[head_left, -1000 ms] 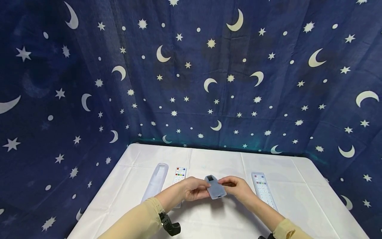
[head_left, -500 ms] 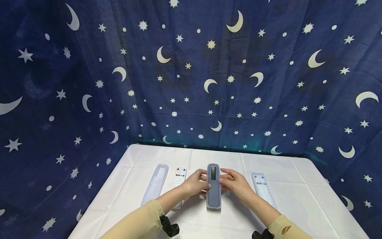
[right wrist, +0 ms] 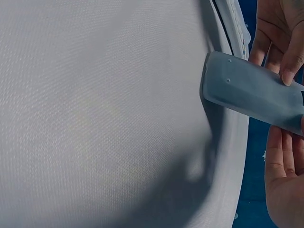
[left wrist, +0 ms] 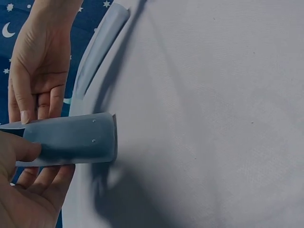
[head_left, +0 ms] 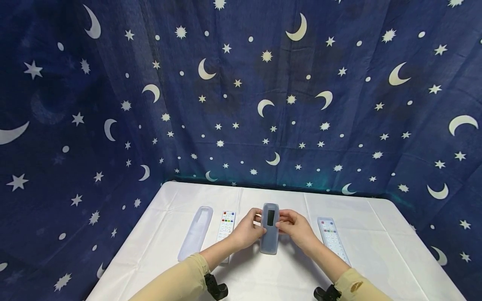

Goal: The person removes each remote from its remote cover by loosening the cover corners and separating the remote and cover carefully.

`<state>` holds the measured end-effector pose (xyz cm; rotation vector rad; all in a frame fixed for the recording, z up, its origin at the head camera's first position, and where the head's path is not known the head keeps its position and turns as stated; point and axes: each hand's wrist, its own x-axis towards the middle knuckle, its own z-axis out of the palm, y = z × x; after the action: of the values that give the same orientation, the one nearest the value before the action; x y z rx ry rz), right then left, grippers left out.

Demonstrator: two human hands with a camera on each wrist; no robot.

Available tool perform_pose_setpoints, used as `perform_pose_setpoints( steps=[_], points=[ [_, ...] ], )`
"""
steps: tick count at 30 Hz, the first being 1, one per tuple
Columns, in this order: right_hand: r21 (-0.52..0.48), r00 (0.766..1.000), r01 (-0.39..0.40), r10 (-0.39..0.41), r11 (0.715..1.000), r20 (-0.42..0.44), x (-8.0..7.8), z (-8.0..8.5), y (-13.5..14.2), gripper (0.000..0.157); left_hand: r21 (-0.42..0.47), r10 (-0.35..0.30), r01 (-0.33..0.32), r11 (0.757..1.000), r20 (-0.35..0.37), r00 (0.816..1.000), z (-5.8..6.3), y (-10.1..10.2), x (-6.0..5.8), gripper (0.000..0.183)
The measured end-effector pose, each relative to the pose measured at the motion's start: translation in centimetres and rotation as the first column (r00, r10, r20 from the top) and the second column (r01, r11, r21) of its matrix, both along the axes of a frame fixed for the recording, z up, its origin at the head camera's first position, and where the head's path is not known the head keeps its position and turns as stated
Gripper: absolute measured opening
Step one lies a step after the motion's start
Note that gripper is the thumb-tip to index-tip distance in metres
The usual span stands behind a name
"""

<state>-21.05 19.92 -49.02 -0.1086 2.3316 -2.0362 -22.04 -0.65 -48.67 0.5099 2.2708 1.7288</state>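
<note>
Both hands are on the grey-blue case [head_left: 269,241] right now, left hand [head_left: 248,230] pinching one long edge and right hand [head_left: 296,229] the other, thumbs on the face. It's held up over the middle of the table [head_left: 376,246], with a dark window [head_left: 270,218] near the far end. Looks to me like there's something dark inside it, but I can't tell for sure. Progress-wise I'd call it partway: the covered remote [head_left: 333,237] off to the right seems to be in its cover, the one in hand looks close to done, and over on the left the loose cover [head_left: 195,234] and bare remote [head_left: 226,225] lie side by side, not joined, so that pair reads as the untouched bit. Table's got a white cloth with fold creases, rounded corners at the back, and the hands throw soft shadows on it. Room's just a navy curtain [head_left: 241,104] all round, covered in pale moons, stars and dots.
</note>
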Motion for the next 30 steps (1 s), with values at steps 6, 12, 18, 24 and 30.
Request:
perform_pose_setpoints(
  steps=[6, 12, 18, 24, 30],
  points=[
    [0.026, 1.0, 0.001, -0.001, 1.0, -0.021, 0.1, 0.0, 0.0, 0.038, -0.014, 0.013, -0.013, 1.0, -0.02, 1.0, 0.1, -0.1, 0.0, 0.044],
    [0.054, 0.999, -0.008, 0.01, 0.999, -0.035, 0.2, 0.3, 0.0, 0.036, 0.036, 0.08, -0.077, 0.996, -0.077, 0.994, 1.3, 0.0, -0.5, 0.044],
    [0.064, 0.999, -0.001, 0.004, 0.998, -0.039, 0.1, 0.4, 0.1, 0.037, 0.09, 0.11, -0.1, 0.991, -0.111, 0.988, 3.2, 0.2, -0.4, 0.04],
    [0.134, 0.994, 0.025, -0.011, 0.991, -0.109, -0.1, 0.9, 0.1, 0.042, 0.062, 0.1, -0.093, 0.994, -0.125, 0.987, 2.0, 0.2, -1.2, 0.036],
    [0.233, 0.966, 0.096, -0.034, 0.968, -0.256, -0.3, 1.7, -0.2, 0.046, 0.045, 0.099, -0.094, 0.995, -0.129, 0.987, 2.1, 0.4, -1.2, 0.033]
  ],
)
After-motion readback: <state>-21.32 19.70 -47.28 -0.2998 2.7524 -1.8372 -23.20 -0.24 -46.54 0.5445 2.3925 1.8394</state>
